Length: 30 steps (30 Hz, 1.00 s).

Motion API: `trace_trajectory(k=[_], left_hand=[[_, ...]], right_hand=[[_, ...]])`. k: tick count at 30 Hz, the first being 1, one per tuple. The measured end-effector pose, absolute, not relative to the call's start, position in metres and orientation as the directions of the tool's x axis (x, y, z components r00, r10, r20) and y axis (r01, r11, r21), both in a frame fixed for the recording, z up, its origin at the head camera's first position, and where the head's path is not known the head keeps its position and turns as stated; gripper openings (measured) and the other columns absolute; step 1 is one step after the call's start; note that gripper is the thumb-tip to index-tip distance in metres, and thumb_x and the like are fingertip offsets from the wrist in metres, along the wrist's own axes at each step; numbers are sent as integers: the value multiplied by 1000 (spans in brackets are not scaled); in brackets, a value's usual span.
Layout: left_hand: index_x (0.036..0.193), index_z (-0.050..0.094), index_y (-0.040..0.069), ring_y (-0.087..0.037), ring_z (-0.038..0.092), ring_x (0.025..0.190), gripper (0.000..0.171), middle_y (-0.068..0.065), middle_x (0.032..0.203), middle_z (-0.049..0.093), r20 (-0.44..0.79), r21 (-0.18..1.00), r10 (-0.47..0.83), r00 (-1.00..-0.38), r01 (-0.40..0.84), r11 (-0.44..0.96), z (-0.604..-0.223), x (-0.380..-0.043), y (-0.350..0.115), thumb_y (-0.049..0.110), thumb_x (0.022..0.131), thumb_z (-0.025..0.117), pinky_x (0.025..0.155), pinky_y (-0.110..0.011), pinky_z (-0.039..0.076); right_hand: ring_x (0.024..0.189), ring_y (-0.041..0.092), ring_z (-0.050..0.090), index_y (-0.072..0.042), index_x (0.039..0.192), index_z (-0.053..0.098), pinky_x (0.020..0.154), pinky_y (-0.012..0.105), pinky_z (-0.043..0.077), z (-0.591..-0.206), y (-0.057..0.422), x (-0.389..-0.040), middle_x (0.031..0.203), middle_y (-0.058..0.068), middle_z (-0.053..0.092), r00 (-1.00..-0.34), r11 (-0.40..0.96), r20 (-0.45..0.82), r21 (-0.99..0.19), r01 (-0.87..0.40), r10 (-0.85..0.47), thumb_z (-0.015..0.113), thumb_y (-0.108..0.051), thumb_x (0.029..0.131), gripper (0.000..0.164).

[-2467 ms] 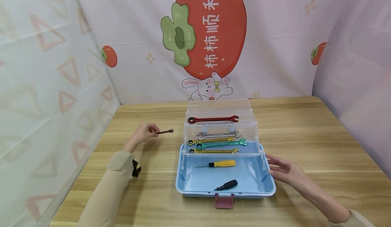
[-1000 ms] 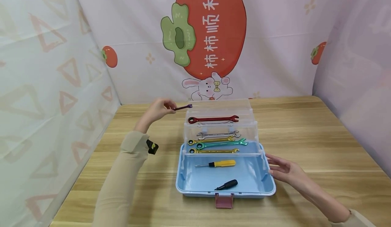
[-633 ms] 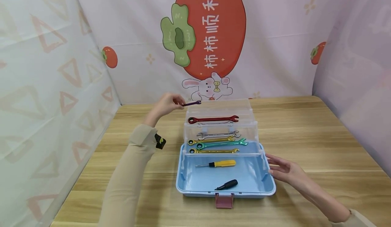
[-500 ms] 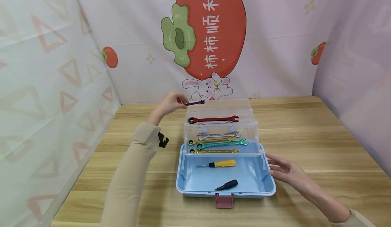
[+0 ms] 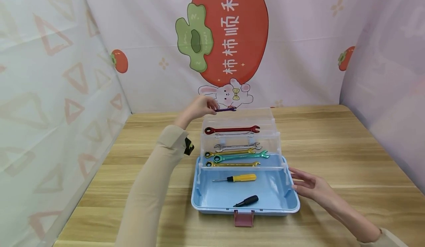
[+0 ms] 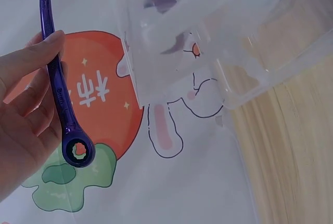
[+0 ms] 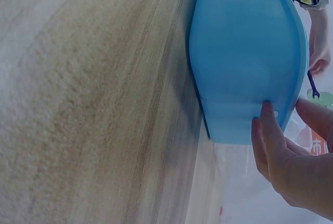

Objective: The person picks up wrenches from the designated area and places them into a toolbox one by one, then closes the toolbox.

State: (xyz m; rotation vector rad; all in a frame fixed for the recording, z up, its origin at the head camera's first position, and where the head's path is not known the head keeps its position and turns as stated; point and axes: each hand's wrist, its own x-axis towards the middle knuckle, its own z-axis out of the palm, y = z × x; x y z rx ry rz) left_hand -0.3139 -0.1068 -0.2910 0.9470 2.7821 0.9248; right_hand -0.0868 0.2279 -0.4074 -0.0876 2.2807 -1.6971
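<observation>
My left hand (image 5: 201,106) pinches a purple ratchet combination wrench (image 6: 57,83) between thumb and fingers. It is held above the back, topmost clear tray of the blue toolbox (image 5: 272,206), open end pointing right in the head view. In the left wrist view the ring end (image 6: 78,148) hangs free of the fingers. At the box's right side, my right hand (image 5: 312,187) holds the wall near the rim, thumb at the edge and fingers against the outside (image 7: 270,125). A red wrench (image 5: 231,130) and a silver one (image 5: 237,147) lie in the trays.
Two gold wrenches (image 5: 232,164) and a green wrench (image 5: 240,157) lie in the lower clear tray. A yellow screwdriver (image 5: 244,178) and a black-handled tool (image 5: 247,201) lie on the box floor. The maroon latch (image 5: 244,218) hangs at the front. A printed cloth (image 5: 299,47) stands behind the table.
My left hand has carried the purple wrench from above the table's left side, rightward and toward the back, over the topmost tray. The right hand and the toolbox have stayed in place.
</observation>
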Motion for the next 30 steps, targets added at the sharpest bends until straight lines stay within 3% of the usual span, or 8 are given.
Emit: trace_trajectory(k=[5,15,30], left_hand=[[87,66,2,-20,58,75,11,-10,81,64,95,558,581,-808,527,641,-289,-316,-94,1,76,66,69,-28,48],[87,67,3,-19,56,74,11,-8,81,63,37,571,590,-806,502,650,-292,-322,-72,1,76,66,68,-26,48],[88,68,4,-19,55,76,12,-8,82,63,-41,552,578,-815,464,693,-298,-322,-53,1,76,66,69,-25,48]], right_hand=[[110,29,50,0,137,28,79,30,48,-407,229,-87,130,31,35,-954,309,-207,-942,133,-218,59,-20,85,64],[105,13,54,1,136,28,79,29,48,-408,228,-86,130,31,35,-955,279,-189,-952,122,-228,59,-18,85,63],[109,23,52,1,137,27,80,29,48,-408,228,-87,130,31,35,-952,294,-207,-946,136,-226,59,-19,85,64]])
